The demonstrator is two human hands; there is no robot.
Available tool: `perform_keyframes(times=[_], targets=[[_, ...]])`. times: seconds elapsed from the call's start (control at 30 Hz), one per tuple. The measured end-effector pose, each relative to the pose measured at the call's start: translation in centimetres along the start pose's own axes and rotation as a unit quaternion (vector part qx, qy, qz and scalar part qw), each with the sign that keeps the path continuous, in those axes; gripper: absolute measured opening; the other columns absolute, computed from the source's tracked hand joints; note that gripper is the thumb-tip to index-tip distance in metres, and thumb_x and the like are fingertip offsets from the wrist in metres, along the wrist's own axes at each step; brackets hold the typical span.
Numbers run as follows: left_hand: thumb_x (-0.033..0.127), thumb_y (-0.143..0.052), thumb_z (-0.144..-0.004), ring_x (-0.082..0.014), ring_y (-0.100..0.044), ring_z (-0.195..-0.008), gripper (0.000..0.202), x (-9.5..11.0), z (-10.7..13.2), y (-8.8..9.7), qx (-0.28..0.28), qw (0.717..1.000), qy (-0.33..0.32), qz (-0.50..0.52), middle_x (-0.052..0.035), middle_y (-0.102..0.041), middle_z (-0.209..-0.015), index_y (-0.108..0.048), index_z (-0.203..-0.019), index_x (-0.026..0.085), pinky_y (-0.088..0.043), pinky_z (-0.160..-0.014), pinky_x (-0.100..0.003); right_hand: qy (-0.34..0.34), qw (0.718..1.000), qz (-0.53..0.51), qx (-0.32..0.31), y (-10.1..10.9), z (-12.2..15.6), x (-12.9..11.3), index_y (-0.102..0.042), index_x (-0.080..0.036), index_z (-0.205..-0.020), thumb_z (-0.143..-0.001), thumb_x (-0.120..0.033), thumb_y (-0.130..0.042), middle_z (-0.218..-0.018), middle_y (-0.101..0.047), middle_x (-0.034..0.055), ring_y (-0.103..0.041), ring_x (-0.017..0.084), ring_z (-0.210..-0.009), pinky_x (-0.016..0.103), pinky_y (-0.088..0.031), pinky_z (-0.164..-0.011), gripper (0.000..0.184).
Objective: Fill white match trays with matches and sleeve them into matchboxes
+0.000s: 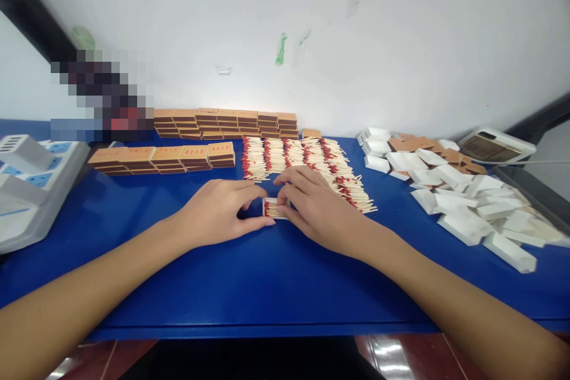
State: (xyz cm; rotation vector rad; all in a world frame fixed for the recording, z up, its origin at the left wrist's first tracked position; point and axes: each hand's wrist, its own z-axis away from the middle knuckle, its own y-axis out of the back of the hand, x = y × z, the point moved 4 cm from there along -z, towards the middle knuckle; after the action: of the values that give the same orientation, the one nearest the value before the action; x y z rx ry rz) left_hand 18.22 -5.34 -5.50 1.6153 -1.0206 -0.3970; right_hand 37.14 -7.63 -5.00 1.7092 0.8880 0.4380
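Note:
A small white matchbox tray (276,216) lies on the blue table between my hands, with red-headed matches (269,209) inside it. My left hand (222,211) grips the tray's left end, index finger along the far side and thumb at the near corner. Curled over the right end is my right hand (312,205), its thumb and fingertips at the tray and the matches in it; the fingers hide that end. Just beyond my hands, loose matches (276,154) are spread in several rows, heads mostly to the left.
Closed brown matchboxes (178,157) stand stacked at the back left, with another stack (227,122) along the wall. White empty trays (454,190) and brown sleeves (414,143) heap up on the right. A power strip (57,190) sits at the left on the blue table (267,285).

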Motion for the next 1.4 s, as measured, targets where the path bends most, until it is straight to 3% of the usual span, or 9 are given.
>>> perform_keyframes(times=[0.17,0.3,0.43,0.6,0.77,1.07,1.4], targets=[[0.054,-0.07,-0.097,-0.0134,-0.06,-0.064,0.037,0.0,0.0,-0.1,-0.011,1.0,0.015,0.003,0.0015,-0.067,-0.078,-0.074,-0.109,0.02,-0.04,-0.059,-0.027,-0.01,1.0,-0.011,0.014,0.6,0.0,0.6,-0.067,-0.016,-0.099,-0.107,-0.022,-0.055,-0.122,-0.068,0.0159,-0.056,0.031,-0.121,0.049,-0.048,-0.102,0.016],[0.054,-0.072,-0.095,-0.0131,-0.061,-0.064,0.036,0.0,0.0,0.0,-0.013,1.0,0.027,0.003,0.0024,-0.067,-0.078,-0.075,-0.111,0.021,-0.041,-0.06,-0.027,-0.079,0.995,0.046,0.047,1.2,0.2,2.7,-0.069,-0.017,-0.102,-0.104,-0.022,-0.06,-0.112,-0.071,0.0129,-0.058,0.031,-0.114,0.05,-0.044,-0.1,0.01],[0.055,-0.072,-0.095,-0.0137,-0.062,-0.066,0.039,0.1,0.0,0.1,-0.015,0.999,0.033,0.0,0.0014,-0.068,-0.08,-0.075,-0.112,0.021,-0.041,-0.062,-0.028,-0.134,0.985,0.104,0.024,0.8,0.6,4.7,-0.07,-0.018,-0.101,-0.101,-0.029,-0.067,-0.11,-0.071,0.0137,-0.057,0.035,-0.116,0.053,-0.04,-0.097,0.011],[0.056,-0.071,-0.095,-0.0141,-0.061,-0.065,0.039,0.0,0.0,0.1,-0.02,0.999,0.036,0.001,0.0014,-0.068,-0.079,-0.075,-0.112,0.021,-0.041,-0.061,-0.028,-0.123,0.988,0.097,0.01,-0.3,0.7,5.3,-0.067,-0.019,-0.096,-0.102,-0.026,-0.062,-0.107,-0.068,0.0125,-0.054,0.032,-0.107,0.047,-0.041,-0.09,0.011],[0.057,-0.07,-0.096,-0.0141,-0.061,-0.065,0.039,-0.1,0.1,0.0,-0.021,0.999,0.034,0.002,0.0019,-0.068,-0.078,-0.075,-0.111,0.021,-0.04,-0.061,-0.029,-0.105,0.99,0.097,0.003,-0.9,0.6,5.4,-0.064,-0.018,-0.098,-0.106,-0.025,-0.055,-0.11,-0.067,0.0156,-0.051,0.033,-0.109,0.048,-0.043,-0.092,0.014],[0.056,-0.07,-0.096,-0.0142,-0.061,-0.065,0.037,-0.1,0.0,0.0,-0.014,0.999,0.043,-0.011,0.0019,-0.068,-0.078,-0.075,-0.109,0.021,-0.038,-0.059,-0.028,-0.039,0.999,0.011,-0.001,0.9,0.3,2.1,-0.063,-0.02,-0.099,-0.108,-0.024,-0.052,-0.121,-0.066,0.0148,-0.053,0.031,-0.117,0.049,-0.046,-0.098,0.015],[0.056,-0.068,-0.097,-0.0137,-0.06,-0.064,0.038,0.2,-0.1,0.0,-0.011,1.0,0.012,-0.003,0.0008,-0.068,-0.077,-0.074,-0.103,0.019,-0.041,-0.06,-0.027,-0.01,0.999,0.049,-0.002,-0.3,0.0,0.2,-0.069,-0.017,-0.101,-0.108,-0.022,-0.051,-0.122,-0.069,0.0171,-0.054,0.034,-0.12,0.052,-0.049,-0.1,0.02]])
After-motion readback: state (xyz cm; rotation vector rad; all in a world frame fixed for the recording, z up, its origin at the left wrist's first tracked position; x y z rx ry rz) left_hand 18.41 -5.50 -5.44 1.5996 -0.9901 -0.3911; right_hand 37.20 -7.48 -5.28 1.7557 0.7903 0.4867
